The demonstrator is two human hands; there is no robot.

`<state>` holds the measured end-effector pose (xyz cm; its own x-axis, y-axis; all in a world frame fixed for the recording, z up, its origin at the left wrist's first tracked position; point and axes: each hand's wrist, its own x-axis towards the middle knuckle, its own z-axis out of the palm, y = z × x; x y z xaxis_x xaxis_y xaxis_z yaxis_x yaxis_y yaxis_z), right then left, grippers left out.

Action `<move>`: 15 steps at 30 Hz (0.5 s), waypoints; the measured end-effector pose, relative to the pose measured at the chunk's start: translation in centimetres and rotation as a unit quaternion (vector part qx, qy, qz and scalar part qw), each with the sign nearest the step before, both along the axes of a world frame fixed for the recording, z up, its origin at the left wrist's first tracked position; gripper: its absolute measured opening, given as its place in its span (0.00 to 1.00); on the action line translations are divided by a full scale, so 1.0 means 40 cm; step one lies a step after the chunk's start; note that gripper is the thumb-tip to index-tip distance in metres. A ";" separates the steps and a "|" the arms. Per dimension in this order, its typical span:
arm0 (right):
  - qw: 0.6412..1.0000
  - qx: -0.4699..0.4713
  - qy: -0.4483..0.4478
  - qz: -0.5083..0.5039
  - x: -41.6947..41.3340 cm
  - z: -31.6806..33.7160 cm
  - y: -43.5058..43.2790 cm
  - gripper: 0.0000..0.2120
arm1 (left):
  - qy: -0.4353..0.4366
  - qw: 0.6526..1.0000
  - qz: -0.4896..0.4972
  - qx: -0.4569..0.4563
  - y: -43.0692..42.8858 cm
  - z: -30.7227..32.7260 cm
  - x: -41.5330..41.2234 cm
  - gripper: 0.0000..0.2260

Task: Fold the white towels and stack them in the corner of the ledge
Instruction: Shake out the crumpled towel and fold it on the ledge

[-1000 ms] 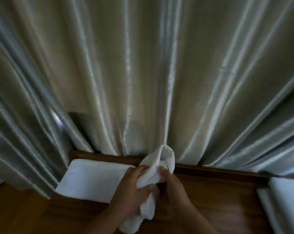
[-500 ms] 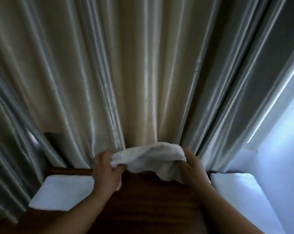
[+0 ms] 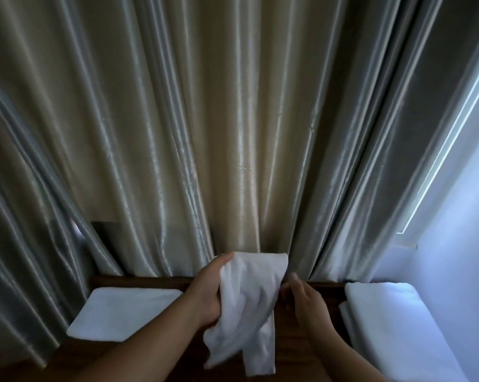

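- Head view: the left hand (image 3: 205, 293) grips a limp white towel (image 3: 249, 307) by its upper left edge, fingers curled shut around a bunch of cloth, thumb side toward the curtain (image 3: 232, 133).
- Towel position: it hangs in the air above the dark wooden ledge (image 3: 301, 340), midway between the two sides of the frame. Its top edge runs roughly level, from the left hand toward the right; its long axis runs down toward the person, with two loose tails hanging below the grip.
- Right hand (image 3: 304, 301): fingers spread and partly curled, holding nothing. The fingertips (image 3: 293, 277) lie just beside the towel's right edge; whether they touch the cloth cannot be told.
- Key relation: the free upper right corner of the towel lies up and slightly left of the right hand, nearer to that hand than to the left. Judged from this, the next step is for the right hand to pinch that corner so the cloth can be spread.
- Pose: both forearms enter from the bottom edge and converge on the towel, the left wrist raised higher than the right.
- Other towels: a folded towel (image 3: 122, 312) lies flat on the ledge at left; a stack of folded towels (image 3: 392, 326) sits at right in the corner by the wall (image 3: 453, 257).
- Progress, as a judgement: the held towel is not yet folded.
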<state>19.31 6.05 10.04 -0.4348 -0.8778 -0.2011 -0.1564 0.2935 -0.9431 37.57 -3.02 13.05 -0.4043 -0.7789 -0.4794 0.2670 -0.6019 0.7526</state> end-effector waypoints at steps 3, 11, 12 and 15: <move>0.982 0.072 -0.167 -0.060 -0.010 0.039 -0.030 0.22 | -0.005 0.997 -0.073 -0.014 0.010 0.046 0.019 0.22; 0.949 0.018 -0.313 -0.006 0.044 0.155 -0.068 0.14 | -0.095 0.985 -0.089 -0.113 -0.025 0.129 0.072 0.14; 0.933 -0.010 -0.360 -0.016 0.038 0.163 -0.068 0.13 | -0.089 0.986 -0.066 -0.123 -0.035 0.132 0.082 0.13; 0.839 -0.072 -0.539 0.014 0.031 0.160 -0.068 0.14 | -0.058 0.988 -0.019 -0.143 -0.056 0.143 0.101 0.08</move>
